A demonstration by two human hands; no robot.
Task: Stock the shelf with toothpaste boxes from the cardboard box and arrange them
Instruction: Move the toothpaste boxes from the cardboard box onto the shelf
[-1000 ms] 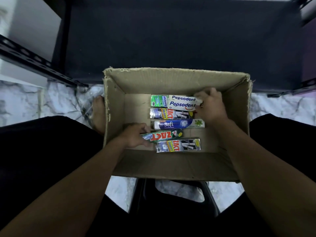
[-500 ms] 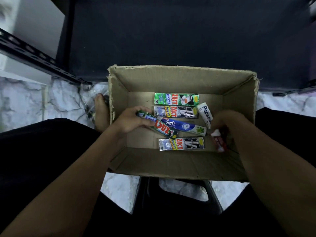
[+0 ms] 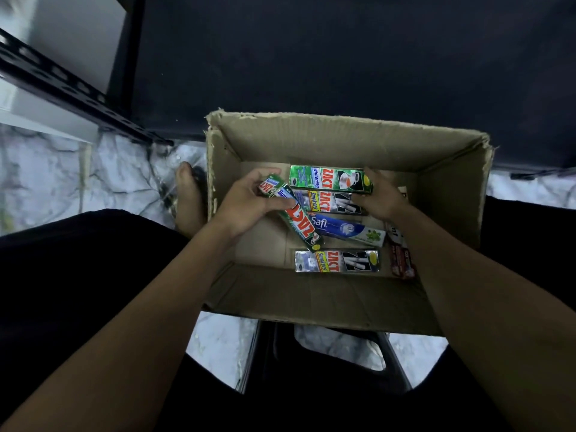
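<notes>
Left hand (image 3: 249,202) grips slanted green Zact box (image 3: 300,224); its near end overlaps Safi box (image 3: 338,227). I read right hand (image 3: 380,199) as pinching right end of whitening box (image 3: 327,179), near far wall of cardboard box (image 3: 311,141). Right forearm partly hides red box (image 3: 402,260). Dark shelf (image 3: 343,57) beyond; bare foot (image 3: 188,198) beside left wall.

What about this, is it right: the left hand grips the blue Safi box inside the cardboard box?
No. In the head view the left hand grips a green Zact box, not the blue Safi box, inside the cardboard box.
</notes>
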